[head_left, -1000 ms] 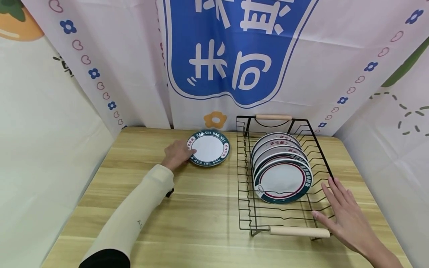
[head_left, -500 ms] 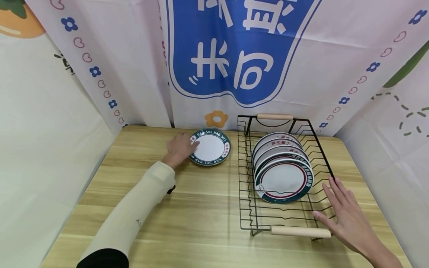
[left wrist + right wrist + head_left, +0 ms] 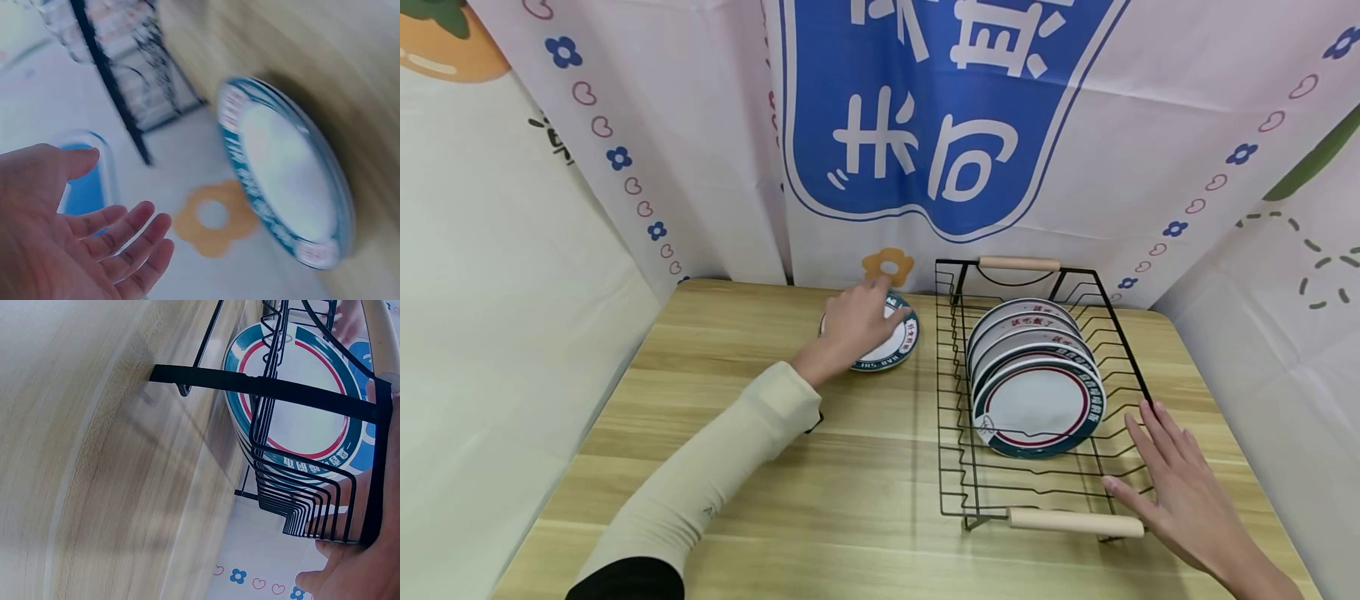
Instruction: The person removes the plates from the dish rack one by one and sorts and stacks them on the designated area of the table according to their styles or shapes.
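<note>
A round plate [image 3: 904, 348] with a white middle and dark green lettered rim lies on the table near the back. In the left wrist view the edges show a stack of plates [image 3: 284, 169]. Above it my left hand [image 3: 853, 321] hovers, fingers spread and loosely bent, palm holding nothing, hiding the plate's left side. My right hand [image 3: 1183, 492] rests on the right front side of a black wire dish rack [image 3: 951, 450], its fingers straight along the edge and the thumb over the rack. Several plates [image 3: 1037, 408] stand tilted in the rack, the front one ringed in red and green.
Wooden handles cross the rack's front [image 3: 1075, 522] and back [image 3: 1018, 263]. A printed cloth [image 3: 715, 150] hangs right behind the wooden table [image 3: 820, 517], and pale cloth walls stand on both sides.
My left hand has left the plate's left edge, risen and moved right over it, with its fingers opening. The right hand stays where it was on the rack.
</note>
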`<state>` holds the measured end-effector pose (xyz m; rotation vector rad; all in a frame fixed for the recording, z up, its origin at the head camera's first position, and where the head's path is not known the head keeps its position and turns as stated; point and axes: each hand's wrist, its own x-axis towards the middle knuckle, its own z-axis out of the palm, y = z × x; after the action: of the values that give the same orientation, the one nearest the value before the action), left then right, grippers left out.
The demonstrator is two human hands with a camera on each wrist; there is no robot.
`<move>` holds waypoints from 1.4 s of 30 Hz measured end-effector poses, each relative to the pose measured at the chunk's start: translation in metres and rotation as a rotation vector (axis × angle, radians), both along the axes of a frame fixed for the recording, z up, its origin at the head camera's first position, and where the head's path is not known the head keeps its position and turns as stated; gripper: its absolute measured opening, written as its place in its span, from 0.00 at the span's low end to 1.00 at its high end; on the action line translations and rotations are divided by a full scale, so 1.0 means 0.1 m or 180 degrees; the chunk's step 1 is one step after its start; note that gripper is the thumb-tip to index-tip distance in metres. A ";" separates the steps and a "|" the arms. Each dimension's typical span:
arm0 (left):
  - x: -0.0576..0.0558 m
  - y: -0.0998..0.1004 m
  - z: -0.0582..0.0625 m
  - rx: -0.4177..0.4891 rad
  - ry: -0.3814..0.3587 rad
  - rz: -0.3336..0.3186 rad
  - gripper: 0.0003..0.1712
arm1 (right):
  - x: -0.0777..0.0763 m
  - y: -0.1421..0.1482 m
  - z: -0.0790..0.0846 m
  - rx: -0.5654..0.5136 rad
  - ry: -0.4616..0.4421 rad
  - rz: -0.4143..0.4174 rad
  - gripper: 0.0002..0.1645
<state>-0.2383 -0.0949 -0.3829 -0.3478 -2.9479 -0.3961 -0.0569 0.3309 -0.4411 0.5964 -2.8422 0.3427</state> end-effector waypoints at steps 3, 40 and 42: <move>0.13 0.17 0.13 -0.0075 0.0100 -0.0296 0.30 | 0.00 0.00 0.00 0.0009 0.0017 0.0014 0.54; 0.59 1.26 0.25 -0.0349 -0.0296 -0.1654 0.12 | -0.01 0.01 0.06 0.0075 -0.0068 0.0063 0.59; 0.59 1.27 0.23 -0.0360 -0.0279 -0.1657 0.11 | -0.01 0.01 0.07 0.0079 -0.0080 0.0058 0.59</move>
<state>-0.1796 0.0324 -0.3598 -1.1476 -2.9347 -0.3043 -0.0581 0.3317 -0.4345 0.6278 -2.8707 0.3205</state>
